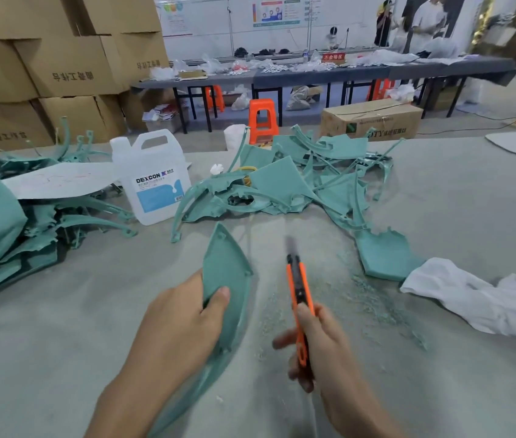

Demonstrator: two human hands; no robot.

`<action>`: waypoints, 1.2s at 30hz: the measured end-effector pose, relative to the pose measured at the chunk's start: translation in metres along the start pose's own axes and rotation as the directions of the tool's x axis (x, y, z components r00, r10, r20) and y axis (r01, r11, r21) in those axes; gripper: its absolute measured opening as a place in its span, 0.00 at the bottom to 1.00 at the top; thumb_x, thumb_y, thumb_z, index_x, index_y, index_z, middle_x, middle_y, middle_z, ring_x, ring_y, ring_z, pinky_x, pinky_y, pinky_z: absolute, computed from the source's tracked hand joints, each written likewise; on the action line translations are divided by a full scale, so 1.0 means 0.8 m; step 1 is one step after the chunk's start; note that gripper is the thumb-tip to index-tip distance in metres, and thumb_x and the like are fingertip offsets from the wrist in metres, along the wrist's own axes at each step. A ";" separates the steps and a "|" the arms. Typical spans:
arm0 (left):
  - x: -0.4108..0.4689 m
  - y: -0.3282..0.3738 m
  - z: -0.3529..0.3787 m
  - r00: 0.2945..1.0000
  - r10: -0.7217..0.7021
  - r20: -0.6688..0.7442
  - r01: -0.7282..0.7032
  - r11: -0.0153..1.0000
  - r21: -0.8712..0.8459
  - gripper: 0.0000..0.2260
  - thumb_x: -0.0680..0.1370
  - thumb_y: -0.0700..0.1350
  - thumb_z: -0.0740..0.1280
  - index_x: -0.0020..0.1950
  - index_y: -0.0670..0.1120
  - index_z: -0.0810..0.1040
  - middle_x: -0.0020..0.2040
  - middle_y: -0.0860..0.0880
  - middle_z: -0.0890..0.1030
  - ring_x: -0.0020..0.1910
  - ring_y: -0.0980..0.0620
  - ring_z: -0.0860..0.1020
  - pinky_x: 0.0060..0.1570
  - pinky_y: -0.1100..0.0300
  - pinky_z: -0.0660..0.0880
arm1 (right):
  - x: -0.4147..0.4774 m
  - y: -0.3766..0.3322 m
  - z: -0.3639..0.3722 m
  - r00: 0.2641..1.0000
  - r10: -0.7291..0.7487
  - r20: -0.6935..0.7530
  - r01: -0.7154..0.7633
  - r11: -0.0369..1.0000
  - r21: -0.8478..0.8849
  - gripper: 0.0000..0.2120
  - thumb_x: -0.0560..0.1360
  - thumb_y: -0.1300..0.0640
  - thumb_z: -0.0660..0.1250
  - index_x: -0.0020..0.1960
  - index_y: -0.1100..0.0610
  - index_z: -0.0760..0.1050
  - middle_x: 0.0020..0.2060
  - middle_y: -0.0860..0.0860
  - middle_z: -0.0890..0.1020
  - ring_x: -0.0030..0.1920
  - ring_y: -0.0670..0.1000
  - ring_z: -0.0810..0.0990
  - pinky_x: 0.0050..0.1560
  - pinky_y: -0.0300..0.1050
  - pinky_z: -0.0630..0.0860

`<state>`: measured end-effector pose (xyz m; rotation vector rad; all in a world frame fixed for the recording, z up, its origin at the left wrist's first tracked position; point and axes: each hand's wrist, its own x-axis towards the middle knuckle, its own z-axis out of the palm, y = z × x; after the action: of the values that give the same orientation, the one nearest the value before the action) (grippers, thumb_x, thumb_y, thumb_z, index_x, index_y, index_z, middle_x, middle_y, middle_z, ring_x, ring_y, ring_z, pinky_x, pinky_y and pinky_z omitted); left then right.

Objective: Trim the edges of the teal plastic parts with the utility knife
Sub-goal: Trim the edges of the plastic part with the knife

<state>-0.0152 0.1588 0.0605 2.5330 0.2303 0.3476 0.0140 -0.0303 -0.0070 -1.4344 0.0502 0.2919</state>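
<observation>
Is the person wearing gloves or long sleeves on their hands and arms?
No. The left hand and the right hand are both bare: no gloves, rings or watch show. The left forearm and right forearm are bare too, with no sleeve in view down to the picture's bottom edge.

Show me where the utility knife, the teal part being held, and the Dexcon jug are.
utility knife (297, 286), head view, middle of its orange and black body.
held teal part (228, 263), head view, flat face below the pointed tip.
Dexcon jug (155, 191), head view, on the front label.
</observation>
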 end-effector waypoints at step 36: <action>0.018 -0.032 0.056 0.971 -0.045 0.233 -0.011 0.972 0.233 0.11 0.81 0.55 0.58 0.43 0.50 0.69 0.39 0.49 0.79 0.42 0.43 0.77 0.45 0.51 0.75 | -0.011 0.018 0.015 1.000 -0.009 0.004 0.009 0.989 -0.147 0.09 0.85 0.55 0.55 0.57 0.48 0.73 0.35 0.53 0.81 0.22 0.50 0.69 0.21 0.37 0.62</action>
<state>0.0093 0.1601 0.0126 2.7718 0.2107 0.0067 0.0002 -0.0182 -0.0169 -1.5803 0.0196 0.2958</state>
